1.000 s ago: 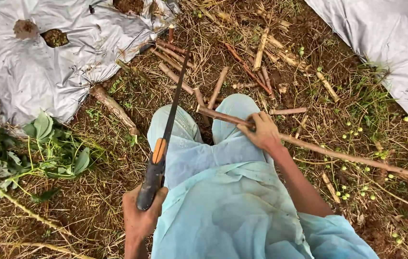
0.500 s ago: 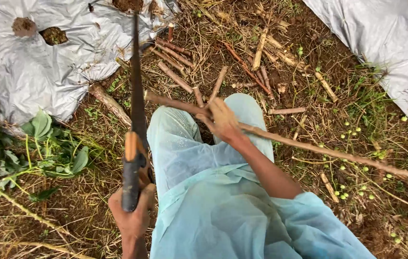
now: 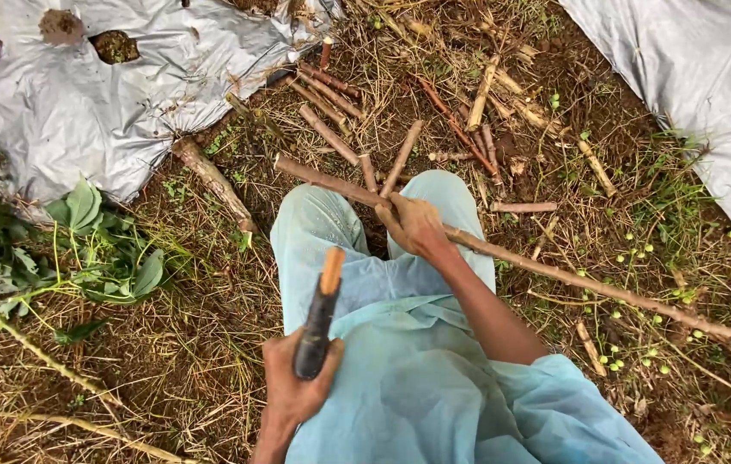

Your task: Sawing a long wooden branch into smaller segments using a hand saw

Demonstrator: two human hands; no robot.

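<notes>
While the right hand (image 3: 417,225) keeps a closed grip on a long brown stem (image 3: 554,268) lying across the knees, the left hand (image 3: 297,387) is wrapped tight around a dark knife handle (image 3: 318,318) raised above the lap. Short cut sticks (image 3: 327,133) lie scattered on the ground just ahead, beside a grey plastic sheet (image 3: 82,94).

We look down on our lap in pale blue cloth. Our right hand (image 3: 414,225) grips a long brown stick (image 3: 554,268) that runs from the centre out to the right edge. Our left hand (image 3: 297,387), low in the frame, is closed round the dark handle of a knife (image 3: 318,314) with an orange collar. Cut stick pieces (image 3: 328,135) lie above centre, grey plastic sheeting (image 3: 65,112) in the upper left, green leaves (image 3: 82,206) at left
</notes>
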